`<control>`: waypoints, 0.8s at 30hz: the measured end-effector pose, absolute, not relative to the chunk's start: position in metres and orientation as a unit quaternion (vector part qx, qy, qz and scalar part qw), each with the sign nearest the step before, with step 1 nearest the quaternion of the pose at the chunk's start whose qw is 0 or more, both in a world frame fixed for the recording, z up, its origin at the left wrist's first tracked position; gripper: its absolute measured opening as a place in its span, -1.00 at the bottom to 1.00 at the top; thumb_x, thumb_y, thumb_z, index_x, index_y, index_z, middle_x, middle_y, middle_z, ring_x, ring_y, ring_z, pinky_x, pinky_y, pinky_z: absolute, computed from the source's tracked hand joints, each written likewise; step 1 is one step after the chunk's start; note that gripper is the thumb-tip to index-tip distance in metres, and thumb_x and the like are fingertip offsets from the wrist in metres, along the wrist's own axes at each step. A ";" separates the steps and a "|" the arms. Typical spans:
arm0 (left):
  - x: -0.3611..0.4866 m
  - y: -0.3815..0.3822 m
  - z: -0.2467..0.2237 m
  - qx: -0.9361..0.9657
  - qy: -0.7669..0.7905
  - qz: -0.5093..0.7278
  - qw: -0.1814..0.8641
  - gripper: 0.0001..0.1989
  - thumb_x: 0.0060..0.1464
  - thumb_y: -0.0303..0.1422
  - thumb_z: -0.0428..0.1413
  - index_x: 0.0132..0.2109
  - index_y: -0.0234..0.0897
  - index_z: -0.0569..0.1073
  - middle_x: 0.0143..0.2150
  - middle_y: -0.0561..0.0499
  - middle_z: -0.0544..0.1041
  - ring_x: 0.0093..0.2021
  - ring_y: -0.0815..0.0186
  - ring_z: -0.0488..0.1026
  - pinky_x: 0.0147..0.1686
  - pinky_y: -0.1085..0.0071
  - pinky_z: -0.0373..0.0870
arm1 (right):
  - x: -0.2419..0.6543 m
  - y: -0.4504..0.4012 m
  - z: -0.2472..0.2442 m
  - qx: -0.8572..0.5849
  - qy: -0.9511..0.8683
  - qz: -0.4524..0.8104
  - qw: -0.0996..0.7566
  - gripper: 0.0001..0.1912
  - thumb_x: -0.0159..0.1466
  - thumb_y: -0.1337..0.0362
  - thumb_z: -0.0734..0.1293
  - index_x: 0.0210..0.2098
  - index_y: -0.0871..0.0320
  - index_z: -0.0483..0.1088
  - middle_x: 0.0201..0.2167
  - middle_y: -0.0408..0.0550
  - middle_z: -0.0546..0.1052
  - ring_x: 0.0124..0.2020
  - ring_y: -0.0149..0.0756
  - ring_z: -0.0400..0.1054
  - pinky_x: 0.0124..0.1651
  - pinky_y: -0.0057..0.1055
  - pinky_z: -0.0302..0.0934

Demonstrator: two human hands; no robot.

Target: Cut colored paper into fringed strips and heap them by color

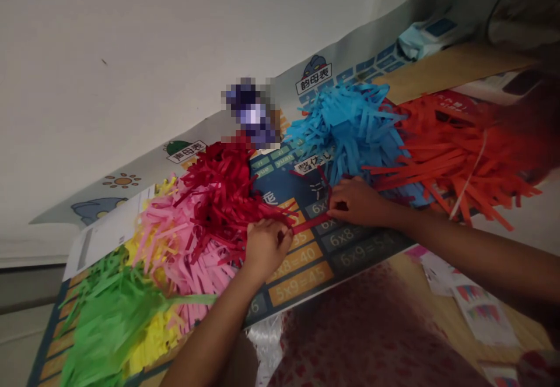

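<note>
Under the dark red bundle point(223, 197) of paper strips, a printed mat point(301, 280) with sums and charts is spread. Right of that bundle, an orange-red heap point(464, 148) is seen, with a blue bundle point(350, 125) set between the two. Left of the dark red bundle and nearer the wearer, a green bundle point(114, 317) is laid, and pink strips point(201, 270) and yellow strips point(153, 340) are spread between. Just behind it, a purple object point(251, 113) is blurred out and cannot be identified. Just right of the dark red bundle, a narrow red strip point(310, 224) is held nearly straight: one end is pinched between closed fingertips of the left hand point(268, 244), the other, apparently, by the curled fingers of the right hand point(356, 201).
</note>
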State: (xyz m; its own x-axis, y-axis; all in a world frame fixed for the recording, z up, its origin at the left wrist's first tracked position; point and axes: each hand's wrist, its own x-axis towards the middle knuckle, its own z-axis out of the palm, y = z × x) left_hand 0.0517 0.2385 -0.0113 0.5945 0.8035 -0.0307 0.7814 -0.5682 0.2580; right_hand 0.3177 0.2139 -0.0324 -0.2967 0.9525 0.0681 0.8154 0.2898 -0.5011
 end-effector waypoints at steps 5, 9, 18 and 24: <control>0.051 0.243 -0.014 0.880 0.450 0.049 0.144 -0.77 0.16 -0.30 0.08 -0.45 -0.24 0.42 -0.47 0.06 0.49 -0.36 0.28 0.42 -0.27 0.29 0.11 | 0.316 0.213 -0.033 -0.570 -0.777 0.190 0.188 -0.85 0.15 0.24 0.42 -0.51 0.14 0.47 -0.48 -0.14 0.48 -0.33 -0.29 0.28 -0.23 -0.34 -0.15; 0.051 0.243 -0.013 0.877 0.452 0.051 0.154 -0.78 0.15 -0.32 0.08 -0.45 -0.23 0.42 -0.46 0.06 0.50 -0.37 0.28 0.42 -0.27 0.29 0.10 | 0.316 0.213 -0.035 -0.563 -0.779 0.191 0.199 -0.83 0.16 0.24 0.41 -0.52 0.15 0.44 -0.50 -0.15 0.46 -0.34 -0.30 0.26 -0.23 -0.34 -0.16; 0.046 0.243 -0.014 0.903 0.402 0.094 0.121 -0.87 0.18 -0.36 0.10 -0.14 -0.15 0.51 -0.29 0.01 0.54 -0.21 0.24 0.42 -0.16 0.24 0.14 | 0.318 0.209 -0.042 -0.533 -0.804 0.141 0.222 -0.93 0.21 0.26 0.39 -0.37 0.12 0.44 -0.37 -0.13 0.50 -0.25 -0.27 0.27 -0.16 -0.29 -0.11; 0.048 0.229 -0.013 0.958 0.258 0.127 -0.006 -0.79 0.23 -0.41 0.05 -0.07 -0.13 0.53 -0.11 -0.01 0.58 -0.09 0.22 0.37 -0.05 0.17 0.11 | 0.306 0.196 -0.029 -0.427 -0.887 -0.050 0.169 -0.86 0.31 0.34 0.28 -0.36 0.10 0.45 -0.31 -0.10 0.52 -0.16 -0.18 0.22 -0.02 -0.13 -0.14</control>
State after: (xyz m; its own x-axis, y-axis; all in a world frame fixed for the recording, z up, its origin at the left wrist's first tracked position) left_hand 0.0485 0.2286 -0.0134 0.8353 0.4918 0.2457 0.4949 -0.8673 0.0535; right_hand 0.3058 0.1956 -0.0287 -0.5785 0.7404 0.3424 0.7739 0.6308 -0.0564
